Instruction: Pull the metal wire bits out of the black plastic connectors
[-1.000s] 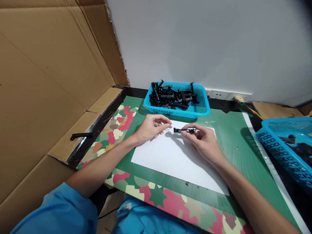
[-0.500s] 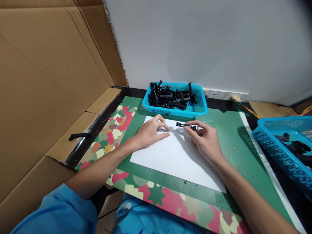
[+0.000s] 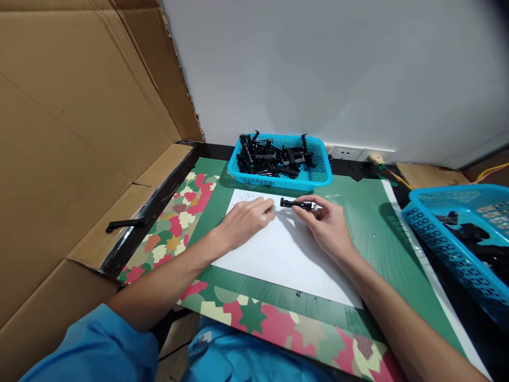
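My right hand (image 3: 325, 218) grips a narrow black plastic part (image 3: 295, 204) between thumb and fingers, just over a white sheet of paper (image 3: 286, 260). The part lies roughly level, its blocky end pointing left. A small pale bit shows at its right end by the fingers. My left hand (image 3: 250, 218) is at the paper's left, with thumb and fingers pinched together close to the part's left end but apart from it. Whatever the left fingertips hold, if anything, is too small or hidden to make out. Faint marks show on the paper behind the left hand.
At the back a blue basket (image 3: 278, 183) holds many similar black parts. Another blue basket (image 3: 457, 254) with dark parts stands at the right. A black piece (image 3: 124, 225) lies on cardboard at the left. A green patterned mat (image 3: 374, 276) covers the table; a wall socket (image 3: 344, 153) is behind.
The left fingers have closed from a loose curve into a pinch. In the right hand, the black part has turned so that a darker, more solid side shows. The view has shifted slightly.
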`<state>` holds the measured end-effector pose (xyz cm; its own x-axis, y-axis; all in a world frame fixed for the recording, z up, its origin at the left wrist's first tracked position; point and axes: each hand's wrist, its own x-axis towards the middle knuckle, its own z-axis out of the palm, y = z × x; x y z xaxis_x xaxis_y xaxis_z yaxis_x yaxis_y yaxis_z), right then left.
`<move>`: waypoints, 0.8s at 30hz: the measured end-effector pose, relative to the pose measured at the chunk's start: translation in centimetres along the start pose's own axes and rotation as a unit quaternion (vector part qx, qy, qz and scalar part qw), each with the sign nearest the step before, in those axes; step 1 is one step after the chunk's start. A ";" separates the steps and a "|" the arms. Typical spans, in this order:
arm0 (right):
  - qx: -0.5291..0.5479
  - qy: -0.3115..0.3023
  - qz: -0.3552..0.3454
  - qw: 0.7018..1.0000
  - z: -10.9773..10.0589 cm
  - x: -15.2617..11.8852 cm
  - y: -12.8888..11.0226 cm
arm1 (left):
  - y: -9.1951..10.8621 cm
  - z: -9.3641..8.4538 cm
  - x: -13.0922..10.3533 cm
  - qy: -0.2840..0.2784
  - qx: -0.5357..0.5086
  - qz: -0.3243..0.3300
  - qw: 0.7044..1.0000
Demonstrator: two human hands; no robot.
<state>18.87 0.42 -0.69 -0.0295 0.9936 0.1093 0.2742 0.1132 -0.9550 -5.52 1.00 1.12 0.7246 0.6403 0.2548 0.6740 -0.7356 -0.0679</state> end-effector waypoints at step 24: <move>-0.014 -0.003 0.002 1.000 -0.1 -0.2 -0.5 | 0.1 -0.9 0.3 0.046 -0.420 -0.210 0.882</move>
<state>18.83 0.12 -0.22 -0.0341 0.9940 0.1042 0.3011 0.1097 -0.9473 -5.41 0.93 2.06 0.3952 0.9033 0.1671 0.5078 -0.3664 0.7796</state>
